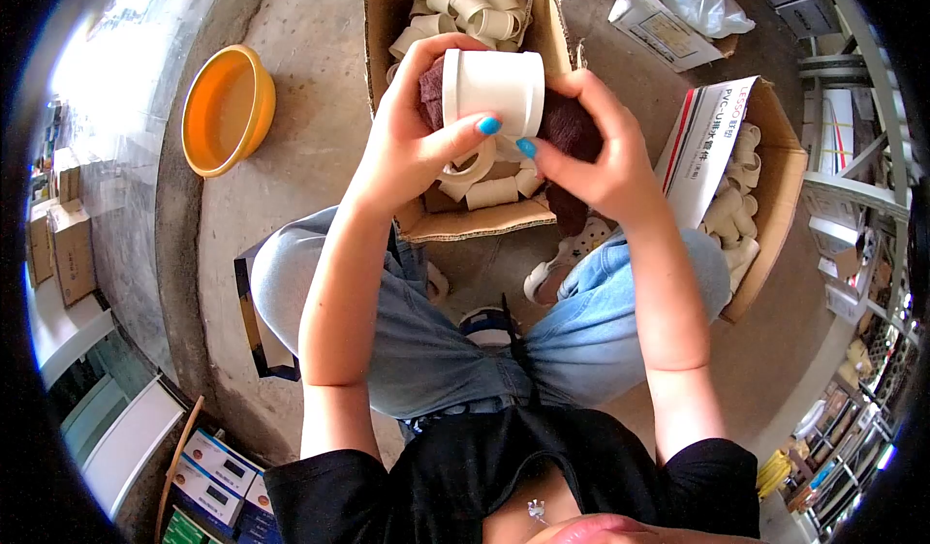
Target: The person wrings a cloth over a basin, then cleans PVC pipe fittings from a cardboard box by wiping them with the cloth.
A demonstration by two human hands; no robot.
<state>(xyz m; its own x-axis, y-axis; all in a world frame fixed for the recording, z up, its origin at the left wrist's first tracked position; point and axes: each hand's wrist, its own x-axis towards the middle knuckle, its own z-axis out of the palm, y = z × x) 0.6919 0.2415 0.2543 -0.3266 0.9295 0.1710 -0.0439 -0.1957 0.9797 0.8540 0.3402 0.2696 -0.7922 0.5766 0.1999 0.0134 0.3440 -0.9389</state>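
While curled, hands (pixel 405 135) (pixel 608 156) (both) on fitting (pixel 496 91)

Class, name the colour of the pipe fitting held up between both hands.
The pipe fitting is white, shown best in the head view.

From here I see a plain black top (pixel 426 481) with short, loose sleeves (pixel 717 486) and an open neckline, where a small silvery pendant (pixel 537 511) glints. Below are faded blue jeans (pixel 620 321), palest over the knees. The shoes (pixel 587 242) are pale, one dotted with dark marks. Glossy bright blue polish (pixel 488 125) covers the thumbnails of the left hand (pixel 405 123) and right hand (pixel 610 164).
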